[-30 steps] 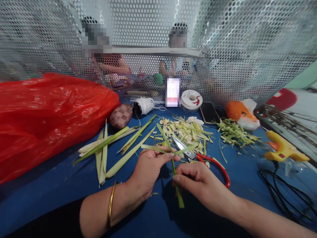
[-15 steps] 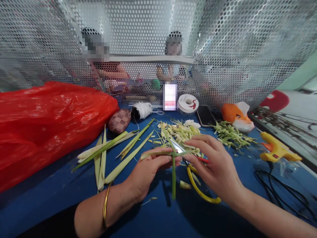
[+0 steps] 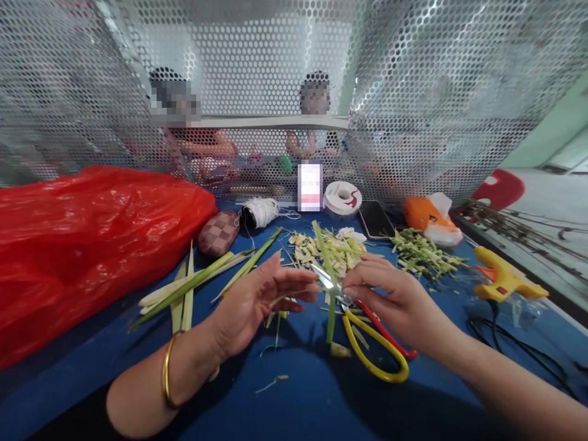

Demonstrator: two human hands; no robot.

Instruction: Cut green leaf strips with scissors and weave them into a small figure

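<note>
Between the thumb and fingers of my right hand [image 3: 390,300] is pinched a piece of crossed green leaf strips [image 3: 331,318], one end pointing away and one toward me. To its left, my left hand [image 3: 257,306] has its fingers stretched out and thumb raised, with a thin strip running behind or across the fingers; I cannot make out whether it touches them. Scissors [image 3: 374,352] with one yellow and one red handle lie partly beneath the leaf piece and my right hand. Longer husk-like leaves [image 3: 193,282] rest beyond my left forearm.
Leaf scraps [image 3: 335,248] and green clippings [image 3: 427,252] are heaped ahead. Farther back are white string [image 3: 264,211], a ribbon spool [image 3: 342,199] and a phone [image 3: 375,220]. A red plastic bag [image 3: 101,251] covers the left; a yellow glue gun [image 3: 508,275] with its cord sits right.
My left hand has let go of the leaf piece, moved left and opened. My right hand still pinches the piece, and more of the scissors now shows.
</note>
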